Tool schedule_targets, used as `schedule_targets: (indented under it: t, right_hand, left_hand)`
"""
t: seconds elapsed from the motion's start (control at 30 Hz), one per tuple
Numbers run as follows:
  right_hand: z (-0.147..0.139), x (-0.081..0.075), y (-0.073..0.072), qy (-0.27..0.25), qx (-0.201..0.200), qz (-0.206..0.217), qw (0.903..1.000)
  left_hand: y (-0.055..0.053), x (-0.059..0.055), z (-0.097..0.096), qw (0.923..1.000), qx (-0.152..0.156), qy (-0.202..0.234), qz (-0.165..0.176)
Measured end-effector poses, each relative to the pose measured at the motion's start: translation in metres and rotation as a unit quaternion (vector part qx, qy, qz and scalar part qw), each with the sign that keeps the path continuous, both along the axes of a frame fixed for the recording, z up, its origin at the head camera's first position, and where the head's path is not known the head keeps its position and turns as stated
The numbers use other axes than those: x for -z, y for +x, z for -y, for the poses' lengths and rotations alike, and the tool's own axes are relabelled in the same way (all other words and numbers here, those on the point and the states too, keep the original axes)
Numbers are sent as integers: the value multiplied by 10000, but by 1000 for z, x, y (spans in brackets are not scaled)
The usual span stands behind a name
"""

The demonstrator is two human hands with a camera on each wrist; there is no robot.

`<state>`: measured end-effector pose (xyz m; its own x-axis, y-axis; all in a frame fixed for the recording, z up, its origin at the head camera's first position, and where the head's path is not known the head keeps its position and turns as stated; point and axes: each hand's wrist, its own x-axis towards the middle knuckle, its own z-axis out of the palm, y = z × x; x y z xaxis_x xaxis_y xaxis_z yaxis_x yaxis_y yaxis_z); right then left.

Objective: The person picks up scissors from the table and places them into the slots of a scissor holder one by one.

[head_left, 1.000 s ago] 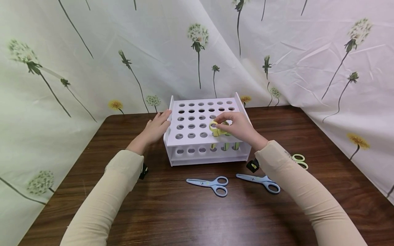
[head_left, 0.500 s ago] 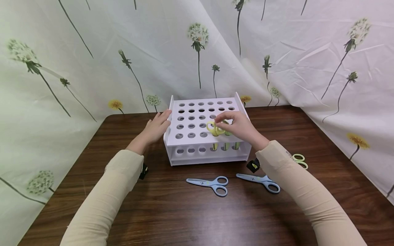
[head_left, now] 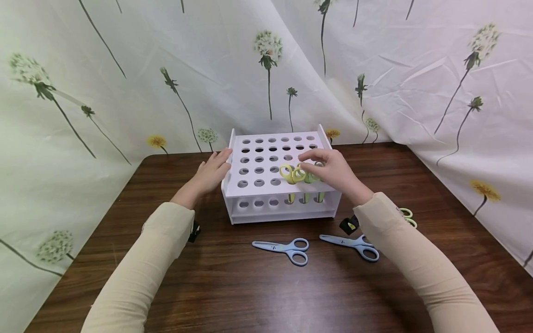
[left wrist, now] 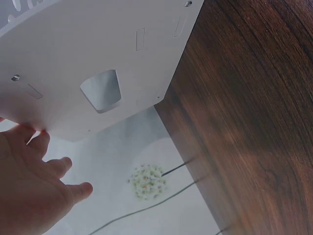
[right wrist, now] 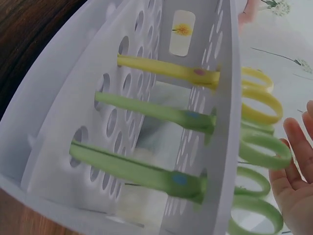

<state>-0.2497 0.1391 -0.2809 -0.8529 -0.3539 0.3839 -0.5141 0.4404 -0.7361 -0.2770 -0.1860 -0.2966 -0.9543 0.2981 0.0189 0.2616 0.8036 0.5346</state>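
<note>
A white rack [head_left: 258, 190] with rows of round holes stands on the table. My left hand [head_left: 210, 173] rests its fingers against the rack's left side; in the left wrist view those fingers touch the white side panel [left wrist: 107, 54]. Yellow scissors [head_left: 286, 173] stand upright in a front-row hole, handles above the top plate. To their right, two green scissors [right wrist: 146, 110] stand in neighbouring holes, blades down through both plates. My right hand [head_left: 331, 171] hovers just above and beside the handles, thumb and fingers apart, holding nothing. It partly hides the green handles in the head view.
Blue scissors [head_left: 285, 250] lie flat in front of the rack, with a second blue pair [head_left: 351, 245] to the right. Green handles [head_left: 407, 216] show from behind the right sleeve. A flowered curtain [head_left: 208, 69] hangs behind the table [head_left: 216, 286].
The right hand held the yellow scissors a second ago as they settled lower into the hole. It has let go of them and moved slightly right. The left hand stays put.
</note>
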Motion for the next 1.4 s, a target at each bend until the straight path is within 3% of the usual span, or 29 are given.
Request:
schedule_targets:
  t: [0.43, 1.0, 1.27, 1.4]
  right_hand:
    - [-28, -5, 5, -272, 327, 14, 9991]
    - [-68, 2, 10, -512, 781, -185, 9955]
    - [-91, 9, 17, -559, 1063, -123, 9927]
    - [-97, 4, 26, -470, 1171, -56, 9920]
  left_hand:
    - [-1, 1, 0, 10000, -2, -35, -38]
    - [-2, 2, 0, 10000, 3, -41, 11]
    - [-2, 2, 0, 10000, -16, -27, 10]
    - [-2, 3, 1, 10000, -24, -29, 16]
